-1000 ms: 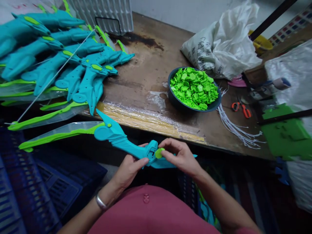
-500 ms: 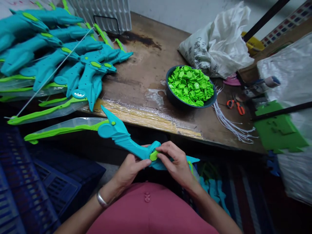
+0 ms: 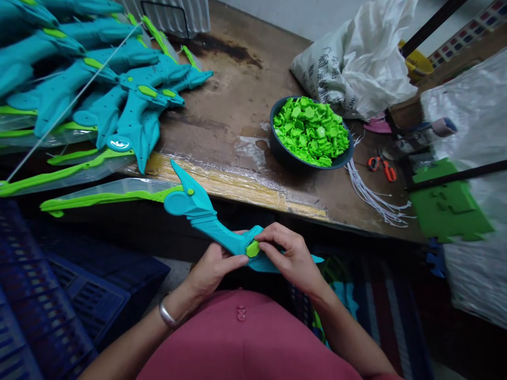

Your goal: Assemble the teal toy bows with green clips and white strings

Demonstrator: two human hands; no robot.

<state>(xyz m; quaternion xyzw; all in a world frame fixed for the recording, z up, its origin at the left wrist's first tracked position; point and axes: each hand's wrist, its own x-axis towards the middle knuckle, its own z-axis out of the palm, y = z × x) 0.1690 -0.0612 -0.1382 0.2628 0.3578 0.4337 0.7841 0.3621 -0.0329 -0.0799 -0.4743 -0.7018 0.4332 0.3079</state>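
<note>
A teal plastic toy bow [image 3: 216, 229] with a lime-green limb [image 3: 114, 196] is held over my lap, just below the table edge. My left hand [image 3: 214, 269] is wrapped round its middle, thumb on top beside a socket. Between the thumb and fingers of my right hand [image 3: 287, 253] is a small green hexagonal plastic piece [image 3: 252, 249], set against the bow's middle at the socket. Whether the piece sits fully in cannot be made out. The bow's right end partly hides behind my right hand.
A dark bowl [image 3: 291, 162] full of green pieces stands on the table [image 3: 229, 121]. Teal bows [image 3: 138, 113] are piled at the left. White cords [image 3: 372, 192], orange-handled scissors [image 3: 382, 168] and a white sack [image 3: 348, 68] lie at the right. Blue crates [image 3: 91, 295] stand below left.
The view has shifted slightly. My right fingers have moved a little on the green piece, which now lies flatter against the bow. My left hand keeps its hold.
</note>
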